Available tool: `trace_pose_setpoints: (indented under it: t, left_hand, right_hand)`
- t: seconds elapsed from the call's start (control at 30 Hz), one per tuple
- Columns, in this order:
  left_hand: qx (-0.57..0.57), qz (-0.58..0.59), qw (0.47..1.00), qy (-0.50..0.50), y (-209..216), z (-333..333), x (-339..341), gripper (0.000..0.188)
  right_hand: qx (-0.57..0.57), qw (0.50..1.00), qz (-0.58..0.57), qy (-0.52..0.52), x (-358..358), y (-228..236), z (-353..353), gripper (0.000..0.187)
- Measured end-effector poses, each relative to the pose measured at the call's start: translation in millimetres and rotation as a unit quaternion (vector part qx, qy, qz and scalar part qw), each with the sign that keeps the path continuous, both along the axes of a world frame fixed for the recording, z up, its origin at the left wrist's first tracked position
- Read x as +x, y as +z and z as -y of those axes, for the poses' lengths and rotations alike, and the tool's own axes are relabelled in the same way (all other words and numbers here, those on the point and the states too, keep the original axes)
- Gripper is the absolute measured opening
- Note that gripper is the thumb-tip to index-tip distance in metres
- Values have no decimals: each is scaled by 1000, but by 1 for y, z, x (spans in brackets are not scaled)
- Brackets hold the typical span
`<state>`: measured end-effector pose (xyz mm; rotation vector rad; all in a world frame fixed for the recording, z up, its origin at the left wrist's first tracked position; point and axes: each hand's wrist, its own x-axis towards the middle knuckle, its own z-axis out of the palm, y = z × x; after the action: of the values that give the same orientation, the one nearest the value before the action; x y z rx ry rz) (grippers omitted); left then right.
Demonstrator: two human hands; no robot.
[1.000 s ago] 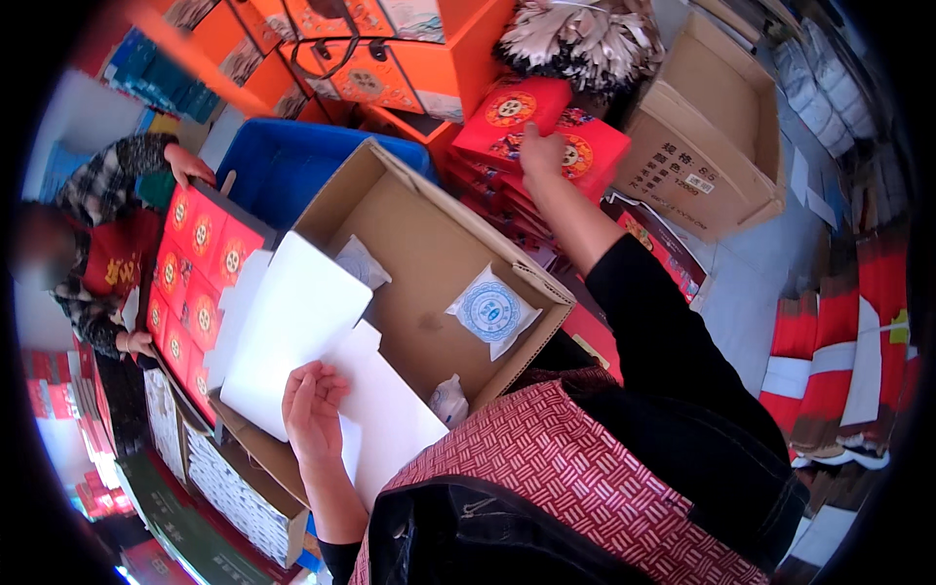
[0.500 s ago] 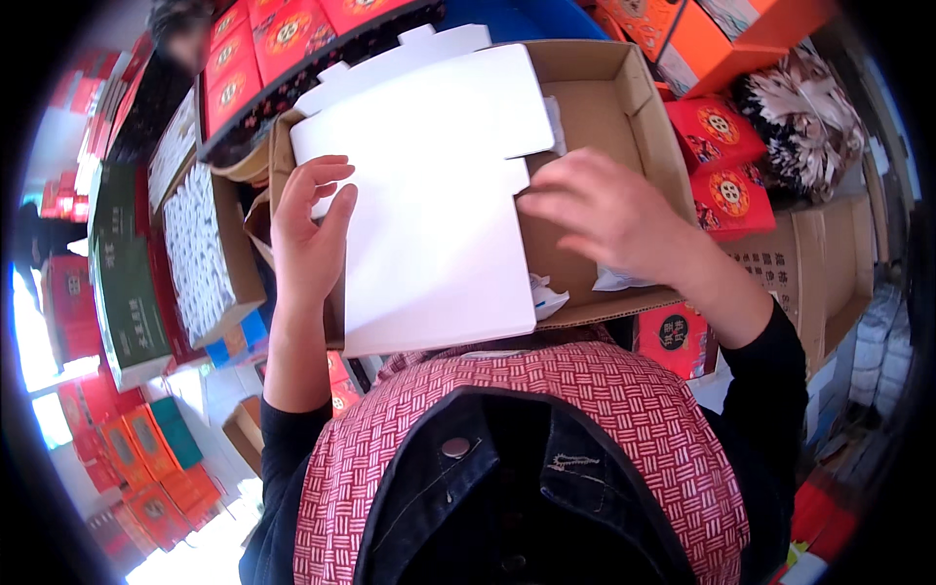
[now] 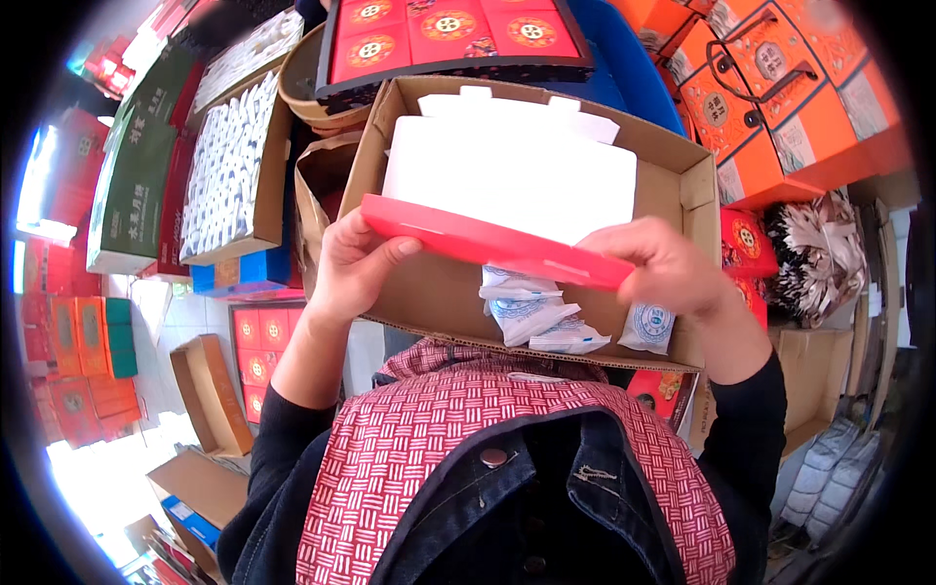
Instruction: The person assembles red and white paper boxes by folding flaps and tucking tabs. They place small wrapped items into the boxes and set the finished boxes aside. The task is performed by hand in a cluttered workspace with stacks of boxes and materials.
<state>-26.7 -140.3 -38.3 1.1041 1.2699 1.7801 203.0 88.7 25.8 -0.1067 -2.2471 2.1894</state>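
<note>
A flat cut-out gift carton (image 3: 492, 244), white inside and red outside, is held level between my two hands. Its near edge stands bent up as a long red strip, and tabs stick out along the far edge. My left hand (image 3: 359, 265) pinches the strip's left end, thumb on the red side. At the other end, my right hand (image 3: 673, 268) grips the corner with its fingers curled. Below the carton lies a shallow brown cardboard tray (image 3: 694, 195). White wrapped packets (image 3: 531, 314) with blue print lie in it near my side, and another packet (image 3: 648, 327) rests under my right hand.
Beyond the tray is a dark case of red boxes (image 3: 448, 39) beside a blue bin (image 3: 624, 68). Orange handled boxes (image 3: 780, 97) stand at the far right. To the left, a carton of white packets (image 3: 229, 166) adjoins green boxes (image 3: 136, 175).
The carton has turned and its near edge now stands up showing red. Both hands, apart from each other before with fingers loose, now grip its ends. The packets beneath show more.
</note>
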Motion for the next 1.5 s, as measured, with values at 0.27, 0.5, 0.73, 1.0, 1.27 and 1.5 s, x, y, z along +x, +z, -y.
trace_pose_setpoints:
  t: [0.27, 0.5, 0.73, 1.0, 1.27, 1.5]
  left_hand:
    - [59, -250, 966, 15, 17, -3, 13, 18]
    - [94, -353, 929, 51, 11, 0, 20, 17]
    - [158, -419, 893, 54, 13, -1, 22, 23]
    - [167, -426, 888, 40, 13, 0, 20, 25]
    - [165, -428, 888, 36, 10, 0, 19, 23]
    - [189, -432, 881, 37, 10, -1, 20, 20]
  right_hand:
    - [52, 978, 162, 124, -49, 34, 10, 14]
    - [-40, 987, 95, 123, -44, 17, 22, 15]
    - [-97, 965, 198, 138, -42, 19, 30, 16]
    - [-108, 956, 221, 161, -45, 17, 29, 20]
    - [-28, 970, 163, 176, -47, 13, 30, 12]
    - [-50, 969, 160, 178, -48, 8, 34, 16]
